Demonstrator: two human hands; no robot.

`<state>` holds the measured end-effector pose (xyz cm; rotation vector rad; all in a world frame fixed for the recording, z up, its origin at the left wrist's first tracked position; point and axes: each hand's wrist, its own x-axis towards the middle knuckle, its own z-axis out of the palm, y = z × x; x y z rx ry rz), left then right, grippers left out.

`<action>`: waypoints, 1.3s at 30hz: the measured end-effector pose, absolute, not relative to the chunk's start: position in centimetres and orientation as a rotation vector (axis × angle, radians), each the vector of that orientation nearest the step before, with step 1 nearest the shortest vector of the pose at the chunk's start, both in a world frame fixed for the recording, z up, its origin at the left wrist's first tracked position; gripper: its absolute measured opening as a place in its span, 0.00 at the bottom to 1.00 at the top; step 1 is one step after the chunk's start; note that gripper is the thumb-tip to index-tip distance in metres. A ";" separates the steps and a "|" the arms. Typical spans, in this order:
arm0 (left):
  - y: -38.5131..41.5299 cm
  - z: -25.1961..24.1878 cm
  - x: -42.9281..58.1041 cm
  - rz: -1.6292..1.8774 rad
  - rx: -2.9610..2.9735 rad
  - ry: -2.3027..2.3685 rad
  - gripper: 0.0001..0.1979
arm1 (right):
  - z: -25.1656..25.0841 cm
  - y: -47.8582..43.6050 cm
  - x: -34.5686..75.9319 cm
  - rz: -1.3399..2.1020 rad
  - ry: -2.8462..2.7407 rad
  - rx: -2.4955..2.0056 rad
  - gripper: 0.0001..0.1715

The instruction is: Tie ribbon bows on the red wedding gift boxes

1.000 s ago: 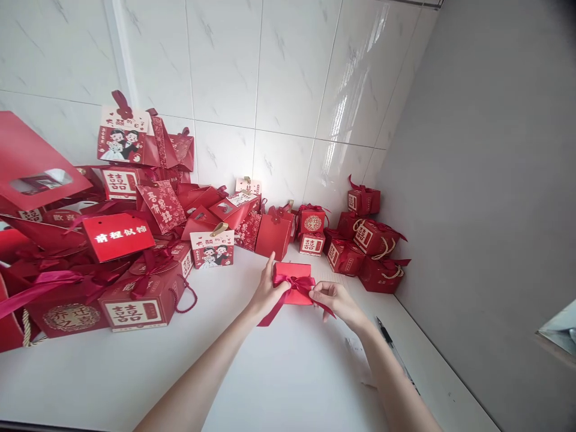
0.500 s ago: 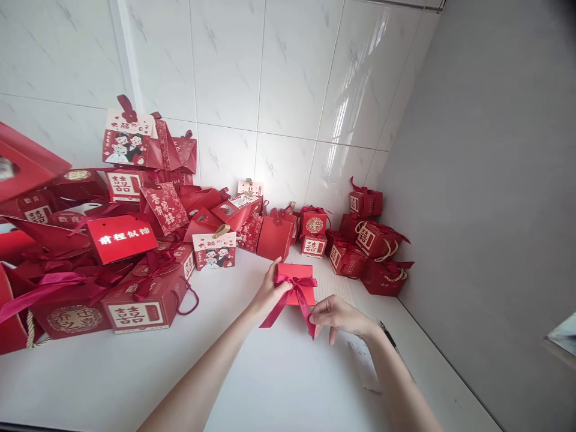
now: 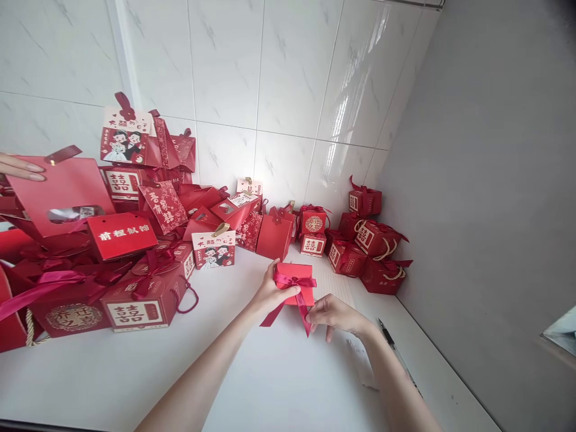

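Head view. Small red gift box (image 3: 306,295) is held up near the middle of the white table (image 3: 270,390), tied with a satin ribbon bow (image 3: 283,279). Left hand (image 3: 272,294) grips the box at its left side, thumb pressed over the ribbon near the knot. Right hand (image 3: 330,315) appears to pinch 1 ribbon tail (image 3: 301,309) between thumb and forefinger, below the box; the other tail hangs loose. Step in hand, as judged: dressing the bow's 2 tails. Next move probably calls for a gentle, even pull, left thumb steadying the knot. Near right forearm: 1 pen (image 3: 396,351), 1 paper scrap (image 3: 362,363). Far left: co-worker's hand (image 3: 20,168) at a windowed red gift bag (image 3: 67,186).
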<state>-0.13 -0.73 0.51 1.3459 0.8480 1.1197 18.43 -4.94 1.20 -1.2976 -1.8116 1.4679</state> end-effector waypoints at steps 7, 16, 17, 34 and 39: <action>-0.6 0.3 -0.2 1.141 1.348 0.801 0.39 | 0.7 -4.8 18.2 1.461 -1.836 -1.310 0.13; -0.7 0.4 -0.1 1.137 1.353 0.795 0.38 | 1.0 -4.8 17.7 1.517 -1.858 -1.348 0.11; -0.7 0.3 -0.1 1.138 1.353 0.800 0.38 | 1.1 -4.8 17.7 1.517 -1.861 -1.351 0.11; -1.1 0.9 -0.1 1.128 1.297 0.807 0.41 | 0.9 -4.8 17.7 1.443 -1.942 -1.386 0.10; -1.0 0.7 -0.2 1.111 1.321 0.807 0.41 | 1.1 -4.9 17.7 1.435 -1.941 -1.399 0.10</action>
